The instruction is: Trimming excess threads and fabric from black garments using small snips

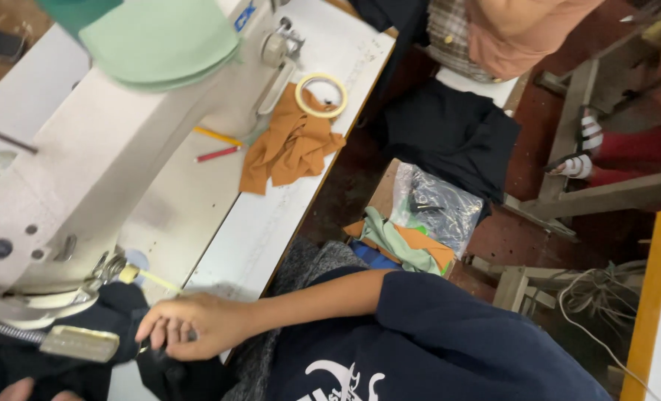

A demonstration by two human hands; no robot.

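- My right hand (pixel 189 325) lies palm down on the dark cloth (pixel 115 312) at the near edge of the tabletop (pixel 271 215); its grip is closed, fingers curled and pinching a fold of that cloth.
- My left hand (pixel 26 390) shows only as a sliver at the bottom edge, against the same cloth; whether its grip is open or closed I cannot tell.
- The one dark cloth is bunched under the head of the one sewing machine (pixel 85 163), just left of my right hand, and hangs over the tabletop's edge.
- A metal plate (pixel 78 343) sits on the cloth between my two hands.
- On top of the machine lie green cloth pieces (pixel 160 44), stacked; I cannot count them.
- Farther along the tabletop: two pencils, one yellow (pixel 217 137) and one red (pixel 216 154), lying near each other.
- Beside them, one crumpled orange cloth (pixel 290 148), with one roll of tape (pixel 321 95) resting on its far end.
- Off the tabletop, to the right, one clear plastic bag (pixel 438 204) sits by a small pile of green and orange scraps (pixel 401 245).
- Beyond it, another person (pixel 509 30) sits well apart.
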